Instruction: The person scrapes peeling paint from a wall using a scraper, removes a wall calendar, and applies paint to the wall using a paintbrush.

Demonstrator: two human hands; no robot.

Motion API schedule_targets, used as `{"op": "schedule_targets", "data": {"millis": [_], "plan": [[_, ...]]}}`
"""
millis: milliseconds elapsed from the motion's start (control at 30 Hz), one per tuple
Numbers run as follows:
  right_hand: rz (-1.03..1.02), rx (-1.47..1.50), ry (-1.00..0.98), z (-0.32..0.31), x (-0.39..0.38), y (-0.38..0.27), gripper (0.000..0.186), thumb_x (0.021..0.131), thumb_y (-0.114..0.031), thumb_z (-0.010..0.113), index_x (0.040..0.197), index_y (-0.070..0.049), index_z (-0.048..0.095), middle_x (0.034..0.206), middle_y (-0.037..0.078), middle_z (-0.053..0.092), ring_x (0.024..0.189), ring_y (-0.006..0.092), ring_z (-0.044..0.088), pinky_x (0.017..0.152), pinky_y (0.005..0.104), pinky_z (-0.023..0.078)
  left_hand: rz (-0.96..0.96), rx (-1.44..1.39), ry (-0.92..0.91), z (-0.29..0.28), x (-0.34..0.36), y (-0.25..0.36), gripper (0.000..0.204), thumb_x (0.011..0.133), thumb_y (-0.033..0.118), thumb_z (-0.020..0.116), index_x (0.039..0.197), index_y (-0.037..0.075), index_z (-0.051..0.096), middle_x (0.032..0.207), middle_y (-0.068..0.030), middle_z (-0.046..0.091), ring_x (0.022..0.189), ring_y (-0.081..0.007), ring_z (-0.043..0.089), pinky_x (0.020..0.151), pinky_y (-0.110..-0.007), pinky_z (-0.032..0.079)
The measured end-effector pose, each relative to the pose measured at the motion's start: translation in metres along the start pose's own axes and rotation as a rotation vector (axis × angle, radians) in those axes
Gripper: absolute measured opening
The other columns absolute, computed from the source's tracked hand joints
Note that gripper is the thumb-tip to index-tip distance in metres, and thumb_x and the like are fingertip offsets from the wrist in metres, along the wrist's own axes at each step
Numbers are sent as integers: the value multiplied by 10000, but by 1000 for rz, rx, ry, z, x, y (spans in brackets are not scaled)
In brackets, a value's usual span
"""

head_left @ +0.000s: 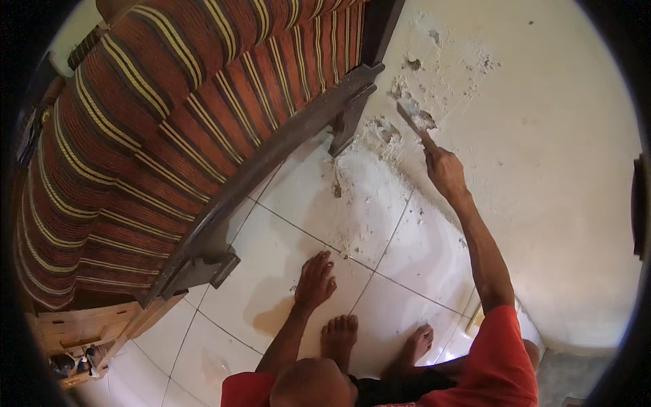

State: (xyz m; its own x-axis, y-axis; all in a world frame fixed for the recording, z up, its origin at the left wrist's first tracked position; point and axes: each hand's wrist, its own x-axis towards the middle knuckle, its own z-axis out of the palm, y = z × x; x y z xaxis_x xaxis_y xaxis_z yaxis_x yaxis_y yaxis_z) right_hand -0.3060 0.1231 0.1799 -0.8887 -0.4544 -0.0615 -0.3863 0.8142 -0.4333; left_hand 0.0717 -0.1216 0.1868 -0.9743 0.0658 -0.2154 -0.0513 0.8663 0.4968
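My right hand [445, 175] is wrapped round the handle of a scraper [411, 120] with a narrow, flat, dull blade. Its blade lies at the damaged patch [424, 121] low on the cream wall [542, 183], among pits and flaking plaster; whether the edge touches the wall is hard to tell. My left hand [314, 279] hangs over the white tiled floor [298, 224] with its fingers apart and nothing in them. Plaster crumbs and white dust [363, 197] cover the tiles below the patch.
A dark wooden sofa frame [271, 146] with red-brown striped cushions [163, 129] stands along the left, one leg near the wall. My bare feet [339, 332] are on the tiles. A light wooden cabinet [88, 325] sits at the lower left. A dark object [638, 207] is at the right edge.
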Motion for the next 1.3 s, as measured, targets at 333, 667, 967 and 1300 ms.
{"op": "schedule_targets", "data": {"millis": [333, 667, 967, 1300], "plan": [[-32, -157, -112, 54, -65, 65, 600, 948, -135, 588, 1511, -230, 405, 696, 148, 609, 608, 313, 620, 557, 452, 513, -41, -6, -60, 23, 6, -13, 420, 835, 167, 646, 1217, 33, 533, 1462, -170, 445, 1373, -349, 407, 1111, -522, 331], [-11, 90, 234, -12, -53, 56, 628, 965, -48, 572, 1526, -252, 377, 826, 133, 662, 628, 264, 620, 574, 396, 518, -19, 36, -61, 13, 27, -4, 408, 856, 183, 617, 1220, 18, 541, 1488, -157, 422, 1390, -332, 387, 1126, -509, 312], [195, 211, 172, -20, -82, 13, 532, 977, -101, 537, 1492, -173, 429, 808, 197, 692, 658, 356, 670, 598, 430, 521, -41, 43, -45, 23, 11, -8, 397, 855, 189, 621, 1194, -5, 552, 1500, -154, 408, 1412, -313, 359, 1135, -508, 301], [136, 200, 280, -10, -72, 32, 528, 964, -72, 568, 1471, -180, 467, 793, 181, 679, 648, 326, 665, 590, 413, 518, -21, 72, -52, 33, 17, -8, 426, 848, 175, 620, 1225, 3, 522, 1481, -178, 418, 1381, -357, 390, 1116, -538, 318]]}}
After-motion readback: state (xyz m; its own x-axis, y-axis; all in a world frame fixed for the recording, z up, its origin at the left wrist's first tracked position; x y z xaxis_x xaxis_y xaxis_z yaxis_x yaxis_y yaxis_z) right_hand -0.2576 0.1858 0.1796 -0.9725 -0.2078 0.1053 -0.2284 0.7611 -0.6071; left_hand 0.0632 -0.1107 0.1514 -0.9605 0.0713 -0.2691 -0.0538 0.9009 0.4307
